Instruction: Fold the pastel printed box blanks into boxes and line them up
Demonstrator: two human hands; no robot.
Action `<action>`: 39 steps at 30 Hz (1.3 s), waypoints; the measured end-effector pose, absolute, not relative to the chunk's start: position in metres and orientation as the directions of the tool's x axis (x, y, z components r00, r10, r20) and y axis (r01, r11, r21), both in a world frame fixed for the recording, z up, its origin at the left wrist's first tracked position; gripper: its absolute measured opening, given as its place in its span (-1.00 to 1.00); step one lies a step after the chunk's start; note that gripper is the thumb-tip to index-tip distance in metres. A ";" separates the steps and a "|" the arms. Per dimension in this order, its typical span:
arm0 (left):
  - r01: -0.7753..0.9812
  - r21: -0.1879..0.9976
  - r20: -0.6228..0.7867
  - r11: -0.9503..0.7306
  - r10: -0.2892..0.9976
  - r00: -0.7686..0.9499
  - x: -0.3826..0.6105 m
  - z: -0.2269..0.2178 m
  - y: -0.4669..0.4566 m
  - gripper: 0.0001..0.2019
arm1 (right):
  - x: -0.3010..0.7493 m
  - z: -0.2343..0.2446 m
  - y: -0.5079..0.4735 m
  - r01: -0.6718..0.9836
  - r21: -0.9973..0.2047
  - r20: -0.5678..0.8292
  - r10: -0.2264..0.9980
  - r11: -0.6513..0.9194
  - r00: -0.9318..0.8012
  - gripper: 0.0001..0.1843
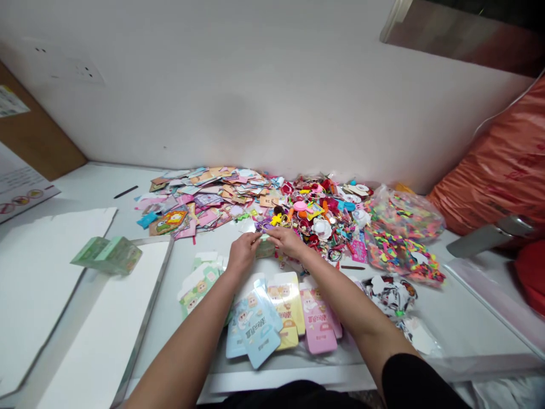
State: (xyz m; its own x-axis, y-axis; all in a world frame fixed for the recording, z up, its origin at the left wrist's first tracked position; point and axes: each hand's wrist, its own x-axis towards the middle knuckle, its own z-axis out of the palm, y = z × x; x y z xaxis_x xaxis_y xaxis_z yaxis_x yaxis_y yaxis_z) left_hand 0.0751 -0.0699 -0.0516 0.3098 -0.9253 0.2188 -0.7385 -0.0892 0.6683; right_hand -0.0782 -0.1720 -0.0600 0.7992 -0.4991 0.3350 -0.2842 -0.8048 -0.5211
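White wall [221, 96], pale table [477, 335] with paper scraps [204, 199], left hand [242, 254], right hand [288, 241], fingers [257, 239] together on green card [266, 249]

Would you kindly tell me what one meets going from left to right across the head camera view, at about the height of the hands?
white board → bundle of green printed cards → left hand → right hand → heap of colourful trinkets → clear plastic bag of multicoloured pieces → orange plastic sack
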 end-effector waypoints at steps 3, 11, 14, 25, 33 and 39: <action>-0.785 0.611 0.209 -0.103 -0.935 0.286 0.078 -0.049 -0.070 -0.73 | -0.078 -0.053 -0.175 -0.292 -0.520 0.275 -0.481 -0.803 0.832 -0.76; -0.892 0.449 0.180 -0.049 -0.973 0.144 0.088 -0.041 -0.074 -0.72 | -0.076 -0.038 -0.184 -0.276 -0.538 0.153 -0.414 -0.796 0.897 -0.78; -0.912 0.410 0.173 -0.017 -0.980 0.096 0.091 -0.039 -0.075 -0.72 | -0.077 -0.037 -0.185 -0.280 -0.523 0.140 -0.405 -0.805 0.903 -0.79; -0.937 0.342 0.252 0.071 -0.967 0.018 0.084 -0.045 -0.059 -0.73 | -0.086 -0.060 -0.166 -0.323 -0.239 0.315 -0.388 -0.916 0.866 -0.68; -0.901 0.433 0.292 -0.033 -0.940 0.175 0.079 -0.063 -0.066 -0.74 | -0.087 -0.089 -0.162 -0.328 -0.229 0.373 -0.394 -0.916 0.840 -0.53; -0.873 0.480 0.288 -0.087 -0.924 0.250 0.080 -0.066 -0.071 -0.78 | -0.079 -0.086 -0.166 -0.341 -0.465 0.367 -0.528 -0.817 0.766 -0.56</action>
